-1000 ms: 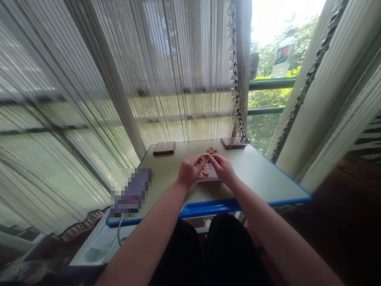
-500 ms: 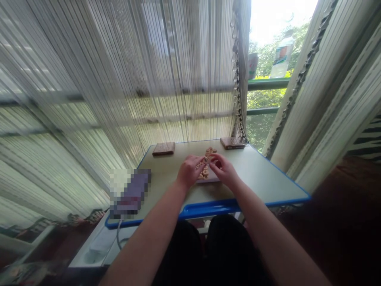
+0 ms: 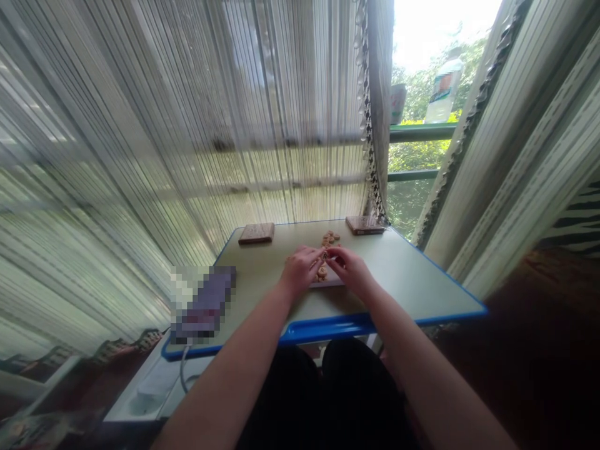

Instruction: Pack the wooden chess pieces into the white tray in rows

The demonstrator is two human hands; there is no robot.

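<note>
Round wooden Chinese chess pieces [image 3: 322, 273] lie on a pale, low box or tray [image 3: 329, 284] in the middle of the table. One chess piece with a dark mark [image 3: 324, 255] is held up between my two hands. My left hand [image 3: 300, 270] pinches it from the left, fingers closed. From the other side, the fingertips of my right hand [image 3: 347, 266] are closed on the same piece. Several more loose pieces [image 3: 331, 237] are heaped just beyond my hands. My fingers hide part of the box and some pieces.
The pale table [image 3: 412, 281] has a blue edge and a blue trough [image 3: 328, 329] at the front. Brown flat boxes stand at its back left [image 3: 256, 233] and back right [image 3: 364, 225]. A blurred-out dark object [image 3: 209, 306] with a cable lies at the left. String curtains [image 3: 281, 125] hang behind.
Both hands stay over the box, and the right hand has shifted slightly left, closer to the left. The held piece has turned or tilted a little. The camera view has moved slightly.
</note>
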